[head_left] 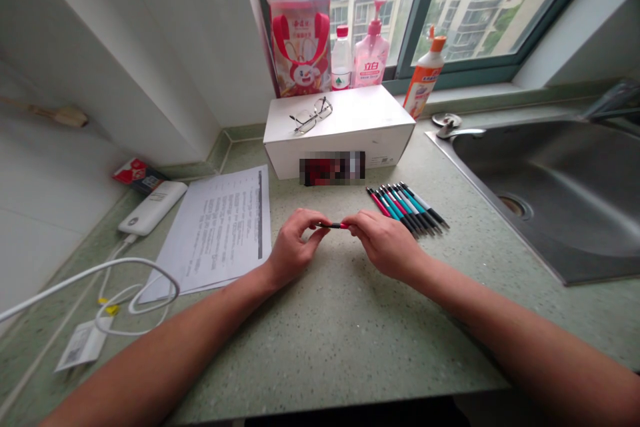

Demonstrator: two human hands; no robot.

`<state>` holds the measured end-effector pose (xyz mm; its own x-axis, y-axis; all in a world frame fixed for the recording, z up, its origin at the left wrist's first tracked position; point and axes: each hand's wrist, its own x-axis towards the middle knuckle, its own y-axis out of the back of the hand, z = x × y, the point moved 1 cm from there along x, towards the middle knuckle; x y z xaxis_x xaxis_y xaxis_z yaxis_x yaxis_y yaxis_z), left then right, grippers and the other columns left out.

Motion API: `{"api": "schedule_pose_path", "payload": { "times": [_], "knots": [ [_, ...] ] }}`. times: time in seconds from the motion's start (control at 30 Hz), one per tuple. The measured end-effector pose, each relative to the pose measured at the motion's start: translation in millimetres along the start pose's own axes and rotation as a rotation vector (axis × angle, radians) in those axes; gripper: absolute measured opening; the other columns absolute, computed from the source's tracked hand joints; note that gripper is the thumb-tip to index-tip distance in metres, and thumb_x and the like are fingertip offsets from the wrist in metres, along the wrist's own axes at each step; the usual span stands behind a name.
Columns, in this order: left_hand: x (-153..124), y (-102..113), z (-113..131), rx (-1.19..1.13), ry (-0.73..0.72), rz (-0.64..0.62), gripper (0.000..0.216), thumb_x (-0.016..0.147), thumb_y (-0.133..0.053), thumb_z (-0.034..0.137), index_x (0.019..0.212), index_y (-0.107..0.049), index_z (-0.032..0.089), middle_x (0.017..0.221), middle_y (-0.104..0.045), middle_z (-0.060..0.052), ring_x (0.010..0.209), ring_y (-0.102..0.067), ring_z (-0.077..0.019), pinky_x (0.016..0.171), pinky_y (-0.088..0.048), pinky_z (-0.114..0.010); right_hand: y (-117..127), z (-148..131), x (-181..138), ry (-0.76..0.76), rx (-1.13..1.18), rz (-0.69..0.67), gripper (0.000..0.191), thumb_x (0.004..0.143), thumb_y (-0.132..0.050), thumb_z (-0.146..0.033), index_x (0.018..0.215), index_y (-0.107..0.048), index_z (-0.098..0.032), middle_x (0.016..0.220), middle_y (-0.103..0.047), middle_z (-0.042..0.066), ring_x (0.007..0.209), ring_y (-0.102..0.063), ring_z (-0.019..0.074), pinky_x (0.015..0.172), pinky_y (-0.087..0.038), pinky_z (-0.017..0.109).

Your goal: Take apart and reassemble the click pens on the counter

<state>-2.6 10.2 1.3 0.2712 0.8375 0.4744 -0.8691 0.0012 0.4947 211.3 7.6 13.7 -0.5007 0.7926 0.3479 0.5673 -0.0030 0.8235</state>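
Between my two hands a red and black pen (pixel 338 225) is held level, just above the countertop. My left hand (pixel 296 243) pinches its dark end between thumb and fingertips. Around the red end close the fingers of my right hand (pixel 385 243), which hide part of the barrel. Beyond my right hand lies a row of several pens (pixel 404 207) side by side, with red, teal and silver-grey barrels and black grips. Their lower ends are partly hidden by that hand.
A white box (pixel 345 123) with glasses (pixel 313 115) on top stands behind the hands. Printed sheets (pixel 220 227), a white power bank (pixel 153 208) and a looped cable (pixel 150 280) lie left. The steel sink (pixel 555 193) is right; bottles (pixel 371 57) line the window.
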Motion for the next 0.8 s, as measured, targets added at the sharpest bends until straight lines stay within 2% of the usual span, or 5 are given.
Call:
{"api": "schedule_pose_path", "payload": {
  "times": [0.1,0.23,0.37,0.67,0.8],
  "knots": [
    [0.2,0.1,0.5,0.001,0.013,0.017,0.014,0.092,-0.067,0.024,0.105,-0.067,0.020,0.097,-0.072,-0.005,0.085,-0.065,-0.0170,0.080,-0.055,-0.033,-0.2,-0.3,0.1,-0.002,-0.002,0.002,0.024,0.103,-0.043,-0.021,0.110,-0.066,-0.016,0.094,-0.071,0.008,0.085,-0.064,0.0189,0.074,-0.046,0.031],
    [0.8,0.4,2.4,0.004,-0.035,-0.004,0.005,0.094,-0.064,0.020,0.096,-0.068,0.020,0.095,-0.072,-0.006,0.091,-0.067,-0.0191,0.086,-0.055,-0.037,-0.3,-0.7,0.2,0.003,-0.005,0.002,0.025,0.104,-0.042,-0.021,0.110,-0.066,-0.017,0.094,-0.071,0.008,0.085,-0.065,0.0189,0.074,-0.047,0.031],
    [0.8,1.1,2.4,0.006,-0.004,0.045,0.015,0.092,-0.067,0.022,0.107,-0.066,0.020,0.097,-0.071,-0.005,0.089,-0.067,-0.0180,0.086,-0.055,-0.036,-0.9,-0.5,0.3,0.001,-0.013,-0.001,0.025,0.104,-0.042,-0.022,0.110,-0.066,-0.017,0.096,-0.071,0.008,0.087,-0.065,0.0190,0.074,-0.047,0.031],
    [2.1,2.8,2.9,0.078,0.015,-0.007,0.009,0.095,-0.064,0.025,0.101,-0.069,0.021,0.095,-0.072,-0.005,0.091,-0.066,-0.0199,0.086,-0.053,-0.037,0.3,-0.7,0.4,0.003,-0.017,0.009,0.026,0.105,-0.042,-0.024,0.111,-0.066,-0.017,0.097,-0.071,0.008,0.088,-0.065,0.0193,0.074,-0.047,0.031],
    [2.4,2.9,1.2,0.067,-0.051,0.033,0.007,0.092,-0.068,0.024,0.098,-0.070,0.021,0.092,-0.072,-0.005,0.090,-0.066,-0.0202,0.085,-0.053,-0.037,0.4,-0.3,0.4,-0.003,-0.006,0.008,0.026,0.104,-0.042,-0.022,0.110,-0.067,-0.018,0.095,-0.071,0.008,0.085,-0.065,0.0183,0.073,-0.047,0.031]
  ]
}}
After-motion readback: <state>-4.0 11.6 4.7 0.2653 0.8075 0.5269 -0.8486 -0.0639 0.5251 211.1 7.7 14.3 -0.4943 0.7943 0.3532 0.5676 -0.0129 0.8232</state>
